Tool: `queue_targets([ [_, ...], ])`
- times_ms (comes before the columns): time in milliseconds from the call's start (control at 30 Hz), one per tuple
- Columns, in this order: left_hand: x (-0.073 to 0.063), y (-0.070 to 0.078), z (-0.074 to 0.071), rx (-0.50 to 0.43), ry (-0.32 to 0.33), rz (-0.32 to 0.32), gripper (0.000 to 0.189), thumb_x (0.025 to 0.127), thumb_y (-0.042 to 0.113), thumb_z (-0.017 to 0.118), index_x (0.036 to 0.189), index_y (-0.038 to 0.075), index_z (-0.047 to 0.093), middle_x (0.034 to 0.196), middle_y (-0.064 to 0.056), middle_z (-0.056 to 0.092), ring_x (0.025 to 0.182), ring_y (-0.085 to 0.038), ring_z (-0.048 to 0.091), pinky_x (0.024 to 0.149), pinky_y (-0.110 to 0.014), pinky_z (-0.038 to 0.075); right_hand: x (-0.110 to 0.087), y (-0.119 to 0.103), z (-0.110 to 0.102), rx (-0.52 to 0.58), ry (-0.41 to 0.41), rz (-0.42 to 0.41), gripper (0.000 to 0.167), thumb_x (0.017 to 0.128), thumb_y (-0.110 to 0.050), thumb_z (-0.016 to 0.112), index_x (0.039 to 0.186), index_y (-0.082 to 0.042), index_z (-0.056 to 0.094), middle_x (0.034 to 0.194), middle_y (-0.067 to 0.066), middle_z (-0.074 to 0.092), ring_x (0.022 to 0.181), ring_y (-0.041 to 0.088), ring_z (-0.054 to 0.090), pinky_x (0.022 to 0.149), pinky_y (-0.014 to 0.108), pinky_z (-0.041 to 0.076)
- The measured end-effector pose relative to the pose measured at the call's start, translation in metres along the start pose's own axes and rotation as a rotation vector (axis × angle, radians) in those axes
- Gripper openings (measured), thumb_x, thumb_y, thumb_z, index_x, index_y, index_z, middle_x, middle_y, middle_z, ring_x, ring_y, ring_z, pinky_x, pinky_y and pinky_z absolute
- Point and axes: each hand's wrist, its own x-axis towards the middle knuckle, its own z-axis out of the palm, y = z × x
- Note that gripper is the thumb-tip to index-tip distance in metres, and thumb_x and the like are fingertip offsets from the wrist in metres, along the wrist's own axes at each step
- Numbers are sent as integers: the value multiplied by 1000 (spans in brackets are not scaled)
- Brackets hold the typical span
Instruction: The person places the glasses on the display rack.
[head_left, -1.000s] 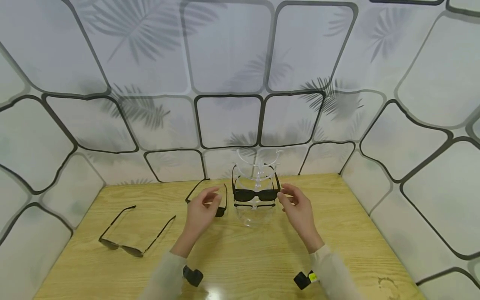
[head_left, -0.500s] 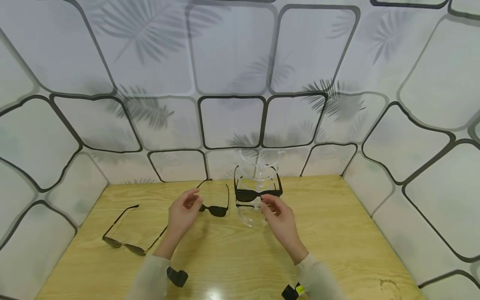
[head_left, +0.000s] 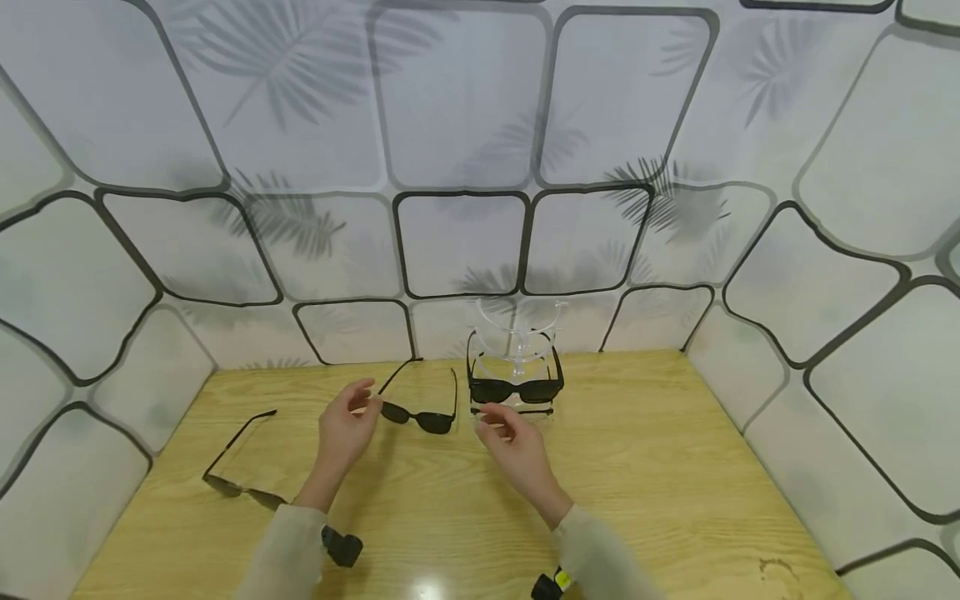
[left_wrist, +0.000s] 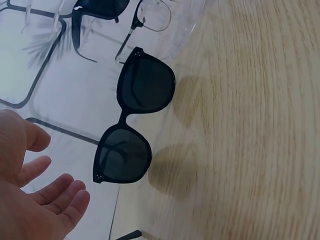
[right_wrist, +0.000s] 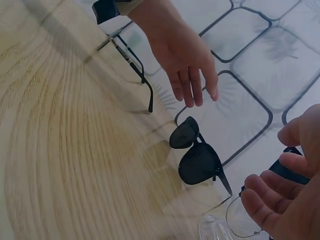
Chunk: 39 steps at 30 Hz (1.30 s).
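Observation:
Black sunglasses (head_left: 433,423) lie on the table with their temples spread toward the back wall. My left hand (head_left: 347,427) hovers at their left end, fingers loosely bent and holding nothing; the left wrist view shows a gap between this hand (left_wrist: 45,195) and the sunglasses (left_wrist: 147,85). A clear display stand (head_left: 517,343) carries another pair of black sunglasses (head_left: 491,391), with thin-framed eyeglasses (head_left: 534,412) below them. In front of the stand's lower part is my right hand (head_left: 519,454), its fingers relaxed and nothing in them; it hides part of the eyeglasses and the stand's base.
A third pair of sunglasses (head_left: 223,486), with thin frames, lies unfolded at the left of the wooden table (head_left: 675,467); my left sleeve covers part of it. Patterned cloth walls (head_left: 465,242) enclose the table at the back and sides.
Both hands have moved left: the left hand away from over the table sunglasses, uncovering their lenses, and the right hand from the stand sunglasses' right end to the front of the stand.

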Motion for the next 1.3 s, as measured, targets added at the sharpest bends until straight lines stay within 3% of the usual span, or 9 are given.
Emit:
queue_targets([
  [133, 2, -4, 1, 16, 13, -11, 38, 103, 13, 64, 139, 0, 64, 132, -30, 67, 118, -42, 68, 100, -54, 57, 2, 3, 9, 6, -42, 8, 27, 102, -15, 71, 127, -5, 72, 118, 20, 74, 93, 19, 70, 83, 23, 56],
  [267, 4, -7, 1, 23, -4, -36, 40, 104, 14, 63, 140, -1, 63, 136, -31, 65, 123, -44, 66, 103, -55, 56, 3, 5, 17, -6, -86, 42, 31, 103, -20, 70, 131, -6, 71, 123, 21, 72, 98, 21, 69, 83, 24, 56],
  [433, 6, -10, 1, 32, -22, -56, 41, 104, 13, 63, 142, -1, 61, 138, -33, 64, 127, -45, 64, 105, -54, 55, 4, 8, 26, -41, -132, 17, 38, 103, -21, 70, 134, -1, 67, 124, 20, 71, 101, 28, 70, 83, 27, 57],
  [733, 8, -14, 1, 73, -56, -59, 42, 107, 18, 62, 145, 1, 60, 130, -29, 69, 122, -45, 67, 101, -56, 56, 6, 8, 39, -47, -172, 52, 44, 103, -22, 68, 142, -1, 62, 132, 25, 65, 105, 29, 69, 82, 32, 57],
  [933, 11, -20, 7, 74, -81, -61, 43, 108, 21, 60, 147, 3, 59, 124, -25, 74, 116, -42, 71, 96, -54, 57, 7, 8, 47, -61, -160, 73, 46, 101, -21, 68, 141, 0, 61, 131, 26, 64, 104, 31, 70, 81, 37, 59],
  [1300, 12, -23, 12, 89, -55, -59, 38, 107, 19, 59, 140, 1, 65, 118, -26, 76, 109, -40, 72, 90, -50, 57, 11, 15, 53, -101, -134, 107, 47, 102, -19, 66, 144, -1, 59, 130, 23, 64, 98, 25, 68, 76, 35, 56],
])
